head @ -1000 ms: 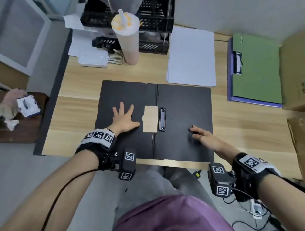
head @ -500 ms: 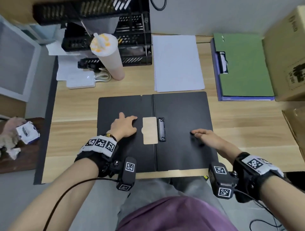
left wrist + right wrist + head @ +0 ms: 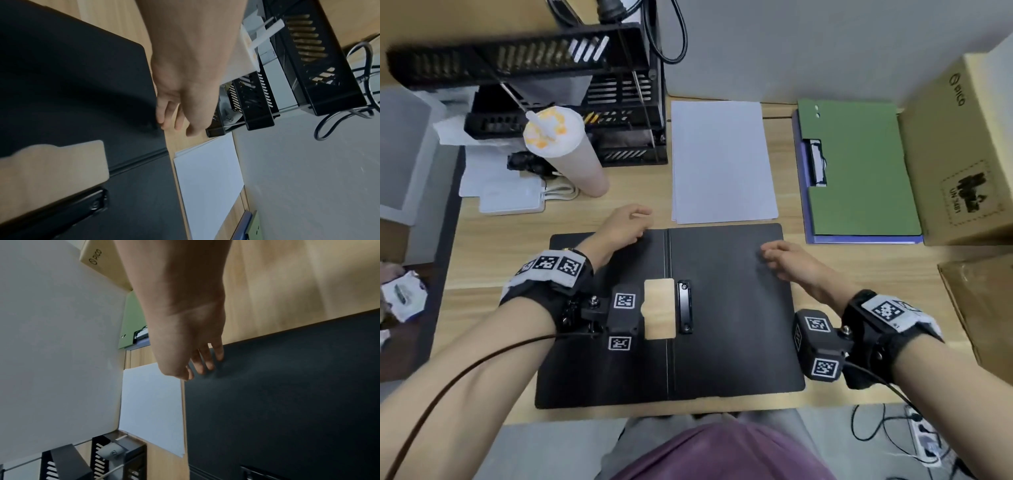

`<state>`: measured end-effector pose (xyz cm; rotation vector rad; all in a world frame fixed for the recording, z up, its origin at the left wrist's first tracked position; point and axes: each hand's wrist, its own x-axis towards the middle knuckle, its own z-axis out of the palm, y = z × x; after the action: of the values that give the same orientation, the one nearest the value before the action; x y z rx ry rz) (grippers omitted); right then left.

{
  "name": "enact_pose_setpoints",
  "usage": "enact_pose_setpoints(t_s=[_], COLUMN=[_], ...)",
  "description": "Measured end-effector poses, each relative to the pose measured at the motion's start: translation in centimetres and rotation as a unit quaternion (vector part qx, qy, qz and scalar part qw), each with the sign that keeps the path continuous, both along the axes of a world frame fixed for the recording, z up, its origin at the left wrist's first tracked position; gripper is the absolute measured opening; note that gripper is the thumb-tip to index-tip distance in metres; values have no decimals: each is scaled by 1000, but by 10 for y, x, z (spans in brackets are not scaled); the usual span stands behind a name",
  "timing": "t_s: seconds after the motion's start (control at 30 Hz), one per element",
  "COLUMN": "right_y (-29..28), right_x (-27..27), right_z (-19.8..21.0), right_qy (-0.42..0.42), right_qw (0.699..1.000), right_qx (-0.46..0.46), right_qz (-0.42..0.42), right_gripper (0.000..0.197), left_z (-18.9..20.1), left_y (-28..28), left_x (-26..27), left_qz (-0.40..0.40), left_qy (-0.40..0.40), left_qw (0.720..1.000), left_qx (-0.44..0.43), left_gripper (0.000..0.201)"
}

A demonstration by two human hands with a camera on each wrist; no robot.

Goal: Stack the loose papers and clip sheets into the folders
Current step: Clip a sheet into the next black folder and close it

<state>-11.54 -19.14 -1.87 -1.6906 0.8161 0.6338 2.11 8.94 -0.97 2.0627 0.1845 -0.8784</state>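
The black folder (image 3: 722,308) lies open and flat on the bench (image 3: 859,267), its clip (image 3: 684,306) on the spine and shut on nothing. The loose papers (image 3: 719,161) sit stacked just beyond the folder's far edge; the green folder (image 3: 859,171) lies closed, well to the folder's right.

Change noted: a second ago both hands pressed the covers flat near the clip. The left hand (image 3: 625,222) has since moved to the folder's far edge, left of the papers. The right hand (image 3: 787,258) has advanced over the right cover towards the same edge. Each hand's grip is released, fingers loosely curled and holding nothing.

Assessment: flattening appears complete, and the reach for the papers is starting. Nothing is filed yet.
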Motion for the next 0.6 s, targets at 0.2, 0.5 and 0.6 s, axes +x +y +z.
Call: enact_pose_setpoints(t_s=[0.2, 0.5, 0.6], right_y=[-24, -35, -32], right_x=[62, 108, 113], right_z=[-4, -37, -48], right_qy=[-39, -44, -61], right_qw=[999, 998, 996], right_qx=[-11, -23, -60], right_qz=[-35, -31, -35], right_gripper=[46, 52, 50], left_z=[-18, -50, -55], left_y=[-39, -79, -88], left_x=[22, 27, 29], left_qz=[88, 181, 201], left_qy=[1, -14, -13], left_qw=[996, 983, 979], left_qx=[-2, 10, 20], left_gripper=[49, 45, 48])
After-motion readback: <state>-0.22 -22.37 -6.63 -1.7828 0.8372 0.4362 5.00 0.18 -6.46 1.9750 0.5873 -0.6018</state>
